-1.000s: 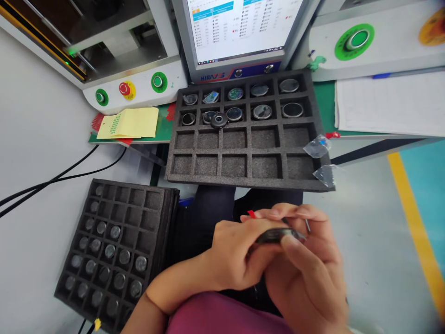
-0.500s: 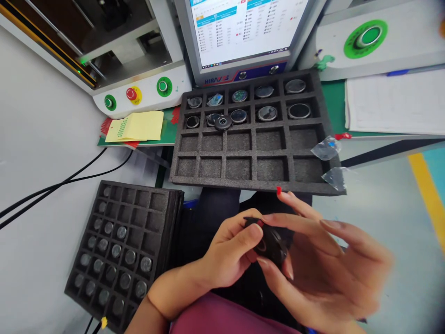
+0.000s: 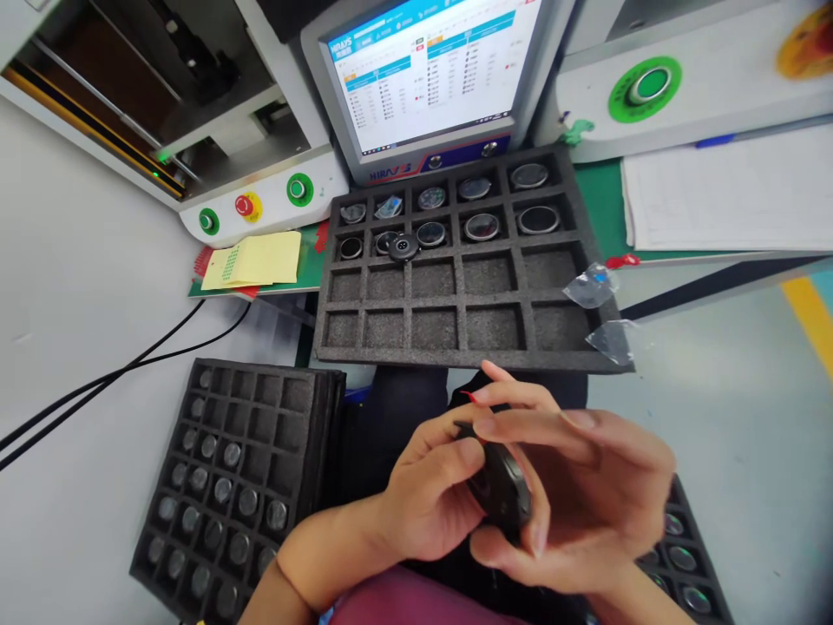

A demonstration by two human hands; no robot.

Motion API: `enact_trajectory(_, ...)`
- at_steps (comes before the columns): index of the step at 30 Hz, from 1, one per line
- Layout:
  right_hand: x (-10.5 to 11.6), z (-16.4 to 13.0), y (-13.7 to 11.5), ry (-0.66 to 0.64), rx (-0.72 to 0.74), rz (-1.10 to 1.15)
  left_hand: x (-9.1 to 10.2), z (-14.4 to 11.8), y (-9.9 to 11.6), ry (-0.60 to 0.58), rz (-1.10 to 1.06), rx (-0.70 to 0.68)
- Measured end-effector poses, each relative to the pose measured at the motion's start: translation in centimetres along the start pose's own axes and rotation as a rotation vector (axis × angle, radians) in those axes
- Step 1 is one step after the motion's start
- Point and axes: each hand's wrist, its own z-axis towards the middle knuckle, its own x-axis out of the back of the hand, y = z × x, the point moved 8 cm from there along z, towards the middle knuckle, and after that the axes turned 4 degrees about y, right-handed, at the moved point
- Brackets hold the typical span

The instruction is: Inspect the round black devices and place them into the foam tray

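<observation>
Below the foam tray (image 3: 455, 356), hands half-hide a black disc (image 3: 504, 486)

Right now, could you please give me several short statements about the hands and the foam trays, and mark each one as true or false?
1. Both hands hold one dark round part between them. True: the left hand and the right hand meet on the dark round part.
2. The big foam tray in front of the monitor is full. False: only its two far rows hold parts.
3. A yellow notepad lies left of that tray. True.
4. The left foam tray holds no parts. False: many round parts sit in it.
5. The red button sits between two green ones. True.
</observation>
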Motion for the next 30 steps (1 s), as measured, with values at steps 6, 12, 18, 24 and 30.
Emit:
enact_trajectory(6,0.6,0.0,0.8,0.050,-0.003,0.066,0.1,0.6,-0.8,0.090,0.072,0.009)
enact_trajectory(12,3.1,-0.4,1.9,0.086,-0.096,0.062,5.4,4.0,7.6,0.397,0.857,-0.054)
enact_trajectory(18,4.8,-0.9,1.6,0.150,-0.116,-0.062,12.4,8.7,21.7,0.834,1.627,-0.509)
enact_trajectory(24,6.5,-1.3,2.1,0.308,-0.228,-0.139,13.3,10.8,23.1,0.841,1.901,-0.471)
enact_trajectory(30,6.9,-1.1,2.4,0.393,-0.337,-0.044,10.3,13.6,19.5,0.612,2.030,-0.301)
